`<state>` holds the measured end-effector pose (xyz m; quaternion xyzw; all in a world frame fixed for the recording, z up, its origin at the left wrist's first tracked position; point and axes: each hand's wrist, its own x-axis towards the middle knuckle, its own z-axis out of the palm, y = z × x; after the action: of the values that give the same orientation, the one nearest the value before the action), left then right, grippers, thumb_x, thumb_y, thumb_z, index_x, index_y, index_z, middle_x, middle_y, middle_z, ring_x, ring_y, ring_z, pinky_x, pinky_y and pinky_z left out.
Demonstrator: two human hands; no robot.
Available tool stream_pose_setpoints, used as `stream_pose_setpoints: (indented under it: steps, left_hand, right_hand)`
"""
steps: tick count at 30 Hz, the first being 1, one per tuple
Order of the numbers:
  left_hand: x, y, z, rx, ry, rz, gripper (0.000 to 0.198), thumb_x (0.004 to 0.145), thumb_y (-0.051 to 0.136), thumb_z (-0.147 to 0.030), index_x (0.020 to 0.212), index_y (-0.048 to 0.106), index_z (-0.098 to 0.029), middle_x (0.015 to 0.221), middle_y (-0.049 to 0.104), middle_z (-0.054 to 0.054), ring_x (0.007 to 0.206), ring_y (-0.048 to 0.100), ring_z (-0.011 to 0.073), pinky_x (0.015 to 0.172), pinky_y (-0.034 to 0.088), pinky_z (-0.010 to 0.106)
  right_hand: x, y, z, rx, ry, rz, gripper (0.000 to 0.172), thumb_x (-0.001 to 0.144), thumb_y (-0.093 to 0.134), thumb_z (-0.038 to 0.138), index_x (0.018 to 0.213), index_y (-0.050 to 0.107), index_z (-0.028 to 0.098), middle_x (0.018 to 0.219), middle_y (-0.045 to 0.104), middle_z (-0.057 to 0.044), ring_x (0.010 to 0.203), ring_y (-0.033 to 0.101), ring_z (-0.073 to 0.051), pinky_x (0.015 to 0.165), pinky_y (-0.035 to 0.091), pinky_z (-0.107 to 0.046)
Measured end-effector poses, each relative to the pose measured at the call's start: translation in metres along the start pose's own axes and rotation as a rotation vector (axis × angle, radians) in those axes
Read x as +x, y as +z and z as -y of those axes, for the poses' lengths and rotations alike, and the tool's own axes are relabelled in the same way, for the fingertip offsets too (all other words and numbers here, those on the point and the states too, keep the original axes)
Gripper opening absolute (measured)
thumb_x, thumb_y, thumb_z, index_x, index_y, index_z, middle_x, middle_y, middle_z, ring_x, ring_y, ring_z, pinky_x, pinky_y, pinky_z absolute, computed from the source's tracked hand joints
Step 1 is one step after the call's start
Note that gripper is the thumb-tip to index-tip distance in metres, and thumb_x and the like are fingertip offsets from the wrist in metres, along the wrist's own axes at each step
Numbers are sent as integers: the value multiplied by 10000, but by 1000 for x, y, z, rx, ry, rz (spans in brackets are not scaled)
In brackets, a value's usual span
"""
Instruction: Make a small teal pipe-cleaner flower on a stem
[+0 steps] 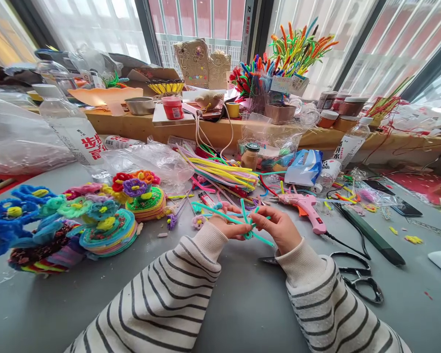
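Note:
Turquoise pipe cleaners cross each other between my two hands, above the grey table. My left hand is closed on them from the left, fingertips pinching near the crossing. From the right, my right hand pinches the same bunch with thumb and forefinger. The hands nearly touch at the fingertips. One long stem points left past my left hand, and another sticks upward. Black-handled scissors lie beside my right wrist, their blade partly under the sleeve. A pink glue gun rests just beyond my right hand.
Colourful pipe-cleaner flowers on round bases stand at the left. Behind my hands lies a pile of loose pipe cleaners. Water bottles stand on the left and right. A dark green bar and a cable lie at the right.

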<state>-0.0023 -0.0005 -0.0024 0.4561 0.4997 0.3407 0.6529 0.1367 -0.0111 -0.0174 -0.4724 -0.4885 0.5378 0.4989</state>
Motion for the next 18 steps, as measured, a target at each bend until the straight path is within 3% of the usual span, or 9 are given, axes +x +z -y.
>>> stream_pose_setpoints:
  steps: [3,8,11,15,18]
  left_hand:
    - [2,-2,1,-9,59,20,439,440,712,-180,759,412,-149,478,569,-31,449,538,101,464,450,227]
    - [0,-2,0,38,83,43,387,411,719,-181,705,472,-138,419,561,-25,375,509,87,420,425,198]
    - [0,-2,-2,-52,49,-8,372,418,718,-172,693,470,-145,429,557,-28,384,514,88,416,432,198]
    - [3,-4,-6,-277,25,-158,360,467,699,-107,726,450,-138,469,536,-46,454,545,84,475,468,192]
    - [3,-5,-10,-357,21,-207,351,538,649,-50,782,413,-141,503,560,-33,474,563,82,482,472,176]
  right_hand:
    - [-1,1,0,65,2,-14,188,557,654,316,591,556,159,526,489,42,520,443,-74,508,375,-210]
    - [-2,7,0,322,166,-15,204,502,685,303,532,549,154,491,486,49,487,438,-62,495,367,-205]
    - [-2,9,-4,384,197,-106,217,510,668,349,565,567,165,519,498,42,493,446,-67,497,373,-213]
    - [-3,6,-6,154,-59,-283,227,572,630,346,743,584,205,692,540,20,575,462,-81,532,386,-219]
    - [-7,5,-3,-22,-197,-195,221,569,648,260,774,572,221,747,538,10,668,480,-108,580,400,-231]
